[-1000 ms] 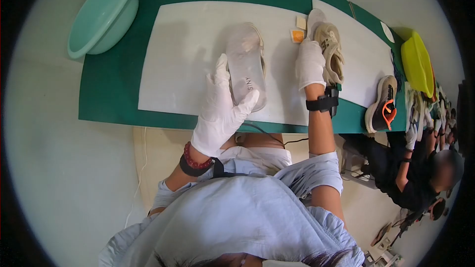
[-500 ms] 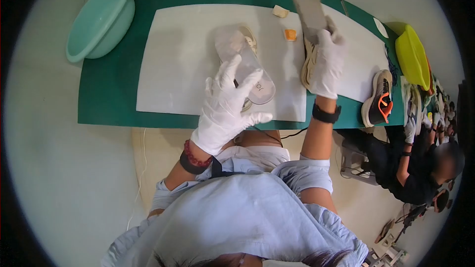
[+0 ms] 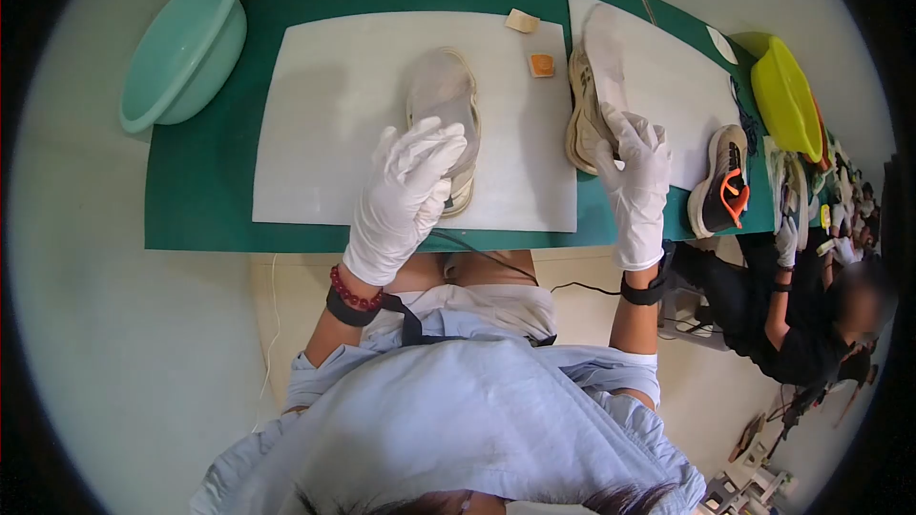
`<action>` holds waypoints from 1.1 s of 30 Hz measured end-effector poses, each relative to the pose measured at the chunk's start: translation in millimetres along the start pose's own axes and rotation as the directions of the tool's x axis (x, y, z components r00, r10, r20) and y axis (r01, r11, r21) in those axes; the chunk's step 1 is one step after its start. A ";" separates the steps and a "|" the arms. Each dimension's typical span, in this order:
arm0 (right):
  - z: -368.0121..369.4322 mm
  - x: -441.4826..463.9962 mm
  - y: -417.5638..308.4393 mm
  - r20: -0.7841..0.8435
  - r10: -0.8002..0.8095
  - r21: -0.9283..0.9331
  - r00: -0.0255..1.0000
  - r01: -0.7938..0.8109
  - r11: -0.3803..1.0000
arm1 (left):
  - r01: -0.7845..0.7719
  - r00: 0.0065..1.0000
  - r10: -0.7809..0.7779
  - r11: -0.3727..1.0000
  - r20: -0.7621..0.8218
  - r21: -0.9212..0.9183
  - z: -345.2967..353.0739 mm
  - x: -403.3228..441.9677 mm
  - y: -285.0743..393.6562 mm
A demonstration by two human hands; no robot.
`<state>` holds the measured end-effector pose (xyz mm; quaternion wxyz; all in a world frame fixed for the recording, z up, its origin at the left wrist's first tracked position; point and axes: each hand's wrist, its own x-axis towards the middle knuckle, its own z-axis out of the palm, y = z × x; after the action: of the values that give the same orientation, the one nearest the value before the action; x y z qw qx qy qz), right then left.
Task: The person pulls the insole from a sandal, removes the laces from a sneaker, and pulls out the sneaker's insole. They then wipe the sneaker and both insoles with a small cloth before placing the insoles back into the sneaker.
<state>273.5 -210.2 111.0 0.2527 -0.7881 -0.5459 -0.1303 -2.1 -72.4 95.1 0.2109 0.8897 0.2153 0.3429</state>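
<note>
My left hand (image 3: pixel 405 195), in a white glove, has its fingers bent close together over the lower part of a pale, translucent insole (image 3: pixel 439 86). That insole lies over a beige shoe (image 3: pixel 474 100) on the white sheet. The thumb and fingers of my right hand (image 3: pixel 634 176), also gloved, are around the lower end of a second pale insole (image 3: pixel 604 52). Beside and partly under it is another beige shoe (image 3: pixel 579 124). My fingers partly hide the lower ends of both insoles.
An orange square (image 3: pixel 541 65) and a cream piece (image 3: pixel 522 20) lie between the shoes. A dark shoe with orange trim (image 3: pixel 722 181) stands right. Basins, teal (image 3: pixel 186 52) and yellow (image 3: pixel 787 100), flank the green table (image 3: pixel 200 200). Another person (image 3: pixel 797 324) works at far right.
The right insole has come down beside its shoe, and my right hand has moved lower. The left insole has turned to line up with its shoe, with my left fingers drawn together.
</note>
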 end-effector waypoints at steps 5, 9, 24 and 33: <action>11.4 3.0 6.3 -0.064 0.063 0.067 0.996 -0.059 0.996 | -0.090 0.995 0.079 0.969 0.058 0.229 1.1 -7.7 -9.0; 29.1 -4.5 23.9 -0.106 0.099 0.194 0.989 -0.077 0.978 | 0.006 0.996 0.010 0.985 -0.088 0.175 8.1 -26.6 -7.7; 19.5 8.3 49.8 0.185 -0.022 0.231 0.982 -0.021 0.973 | 0.055 0.995 -0.072 0.972 0.065 0.228 20.8 -30.5 -1.6; 23.7 7.2 41.1 0.150 0.046 0.295 0.988 -0.089 0.951 | 0.056 0.992 -0.083 0.962 0.091 0.266 24.1 -11.7 15.7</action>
<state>312.5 -203.1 84.1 0.3346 -0.7660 -0.5486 0.0193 10.6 -96.9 80.9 0.1136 0.9178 0.2792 0.2583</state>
